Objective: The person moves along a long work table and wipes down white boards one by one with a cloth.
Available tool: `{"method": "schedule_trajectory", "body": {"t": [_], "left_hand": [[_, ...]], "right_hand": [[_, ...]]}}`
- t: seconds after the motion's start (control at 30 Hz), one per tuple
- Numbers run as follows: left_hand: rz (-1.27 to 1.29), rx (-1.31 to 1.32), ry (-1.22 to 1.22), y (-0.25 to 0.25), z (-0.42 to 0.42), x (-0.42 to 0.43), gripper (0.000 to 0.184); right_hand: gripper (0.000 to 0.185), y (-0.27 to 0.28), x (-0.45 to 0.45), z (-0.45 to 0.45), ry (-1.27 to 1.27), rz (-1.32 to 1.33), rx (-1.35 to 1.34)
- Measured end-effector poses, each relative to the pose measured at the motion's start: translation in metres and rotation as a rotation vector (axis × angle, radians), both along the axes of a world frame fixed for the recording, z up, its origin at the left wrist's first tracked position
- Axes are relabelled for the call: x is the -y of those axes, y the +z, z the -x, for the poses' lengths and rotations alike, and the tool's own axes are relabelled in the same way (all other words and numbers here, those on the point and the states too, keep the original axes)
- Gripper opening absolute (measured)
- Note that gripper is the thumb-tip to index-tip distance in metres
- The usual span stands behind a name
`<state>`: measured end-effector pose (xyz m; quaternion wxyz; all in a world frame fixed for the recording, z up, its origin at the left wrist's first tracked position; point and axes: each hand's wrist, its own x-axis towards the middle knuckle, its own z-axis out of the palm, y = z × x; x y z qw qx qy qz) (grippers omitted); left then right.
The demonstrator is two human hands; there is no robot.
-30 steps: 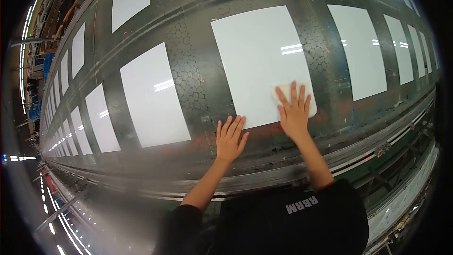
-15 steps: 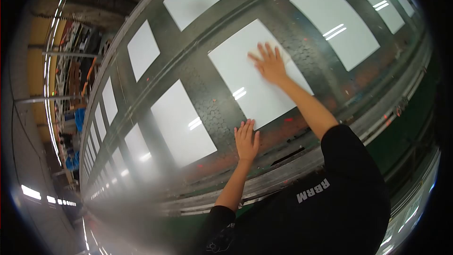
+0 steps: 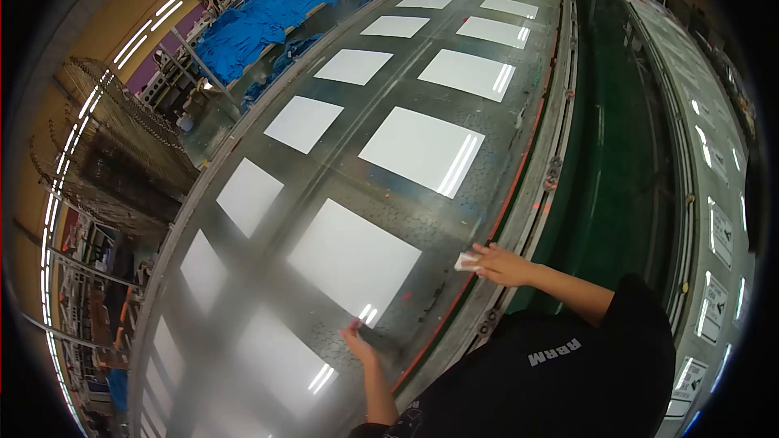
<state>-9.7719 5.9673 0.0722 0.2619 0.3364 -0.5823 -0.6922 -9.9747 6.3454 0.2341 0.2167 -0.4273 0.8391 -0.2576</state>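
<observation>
White rectangular sheets lie in two rows on a long dark grey table. My left hand (image 3: 358,342) is at the lower corner of the nearest near-row sheet (image 3: 355,261), fingers extended toward its edge; whether they touch it I cannot tell. To the right, over the table's near edge, my right hand (image 3: 501,265) grips a small white piece (image 3: 466,262), perhaps a folded cloth. Its exact kind is unclear. Beyond, a second white sheet (image 3: 422,148) lies flat with light strips reflected on it.
A metal rail (image 3: 542,195) runs along the table's near side, with a green floor (image 3: 604,170) beyond. Another long table (image 3: 690,154) bearing printed sheets stands at right. Blue cloth (image 3: 260,20) is heaped at far left, near hanging chains or netting (image 3: 122,146).
The view has turned to look along the table. My right hand has left the sheet it lay flat on and now holds a small white piece by the table edge. My left hand remains beside a sheet.
</observation>
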Motion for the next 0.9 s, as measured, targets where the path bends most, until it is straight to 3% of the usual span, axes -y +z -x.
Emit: {"method": "schedule_trajectory", "body": {"t": [0.1,0.13,0.23,0.3,0.4,0.43,0.5,0.6,0.63,0.73,0.9], "left_hand": [[0.306,0.242,0.108,0.084,0.07,-0.065,0.028],[0.573,0.297,0.06,0.089,0.091,-0.087,0.028],[0.72,0.334,-0.557,0.126,0.171,-0.145,0.038],[0.998,0.293,-0.677,0.105,0.224,-0.174,0.046],[1.096,0.412,-0.517,0.057,0.296,-0.21,0.055],[1.017,0.446,-0.397,0.047,0.312,-0.225,0.056],[0.879,0.531,-0.15,0.035,0.342,-0.246,0.058],[0.977,0.628,-0.059,0.032,0.348,-0.264,0.059],[0.91,0.595,-0.04,0.039,0.349,-0.264,0.055],[1.189,0.665,-0.256,0.047,0.348,-0.266,0.05],[0.971,0.619,-0.244,0.052,0.353,-0.266,0.046]], "right_hand": [[0.042,0.014,-0.032,0.019,-0.199,-0.029,-0.171],[0.042,0.018,-0.041,0.026,-0.264,-0.054,-0.235],[0.044,0.035,-0.05,0.061,-0.179,-0.128,-0.367],[0.045,0.034,-0.047,0.102,-0.144,-0.084,-0.414],[0.046,-0.002,-0.034,0.176,-0.029,-0.05,-0.499],[0.046,-0.028,-0.024,0.203,0.034,-0.039,-0.52],[0.047,-0.065,-0.002,0.26,0.194,-0.003,-0.553],[0.047,-0.101,0.034,0.294,0.365,0.033,-0.503],[0.046,-0.104,0.05,0.309,0.373,0.034,-0.495],[0.045,-0.128,0.115,0.361,0.354,0.128,-0.606],[0.043,-0.136,0.264,0.452,0.298,0.167,-0.625]]}}
